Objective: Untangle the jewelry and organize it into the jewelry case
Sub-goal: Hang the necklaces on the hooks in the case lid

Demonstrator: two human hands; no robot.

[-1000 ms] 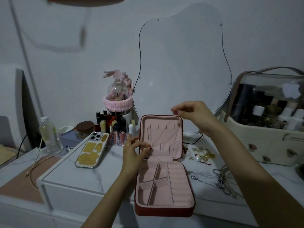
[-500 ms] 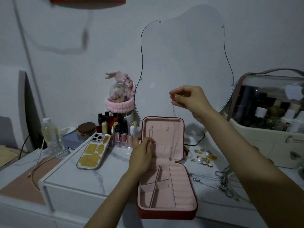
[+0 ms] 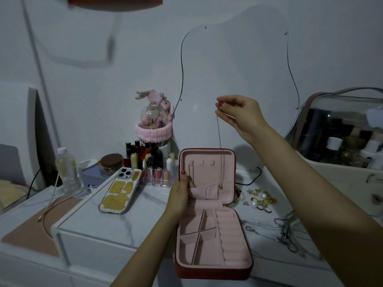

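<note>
Nearest the camera: jewelry case (image 3: 213, 253), red outside, pink-lined, open on the white table (image 3: 116, 226); base compartments look vacant. Left hand (image 3: 179, 195): grips the upright lid's left edge, thumb over the rim. Right hand (image 3: 238, 112): raised above the lid, pinching the top of a necklace (image 3: 219, 137). Chain hangs straight, gold pendant in front of the lid pocket. Handling, judged: very light, limp, kink-prone; best held at the clasp end. Clasp indistinct; lid hooks barely legible; silver tangle (image 3: 288, 233) at right blurred.
</note>
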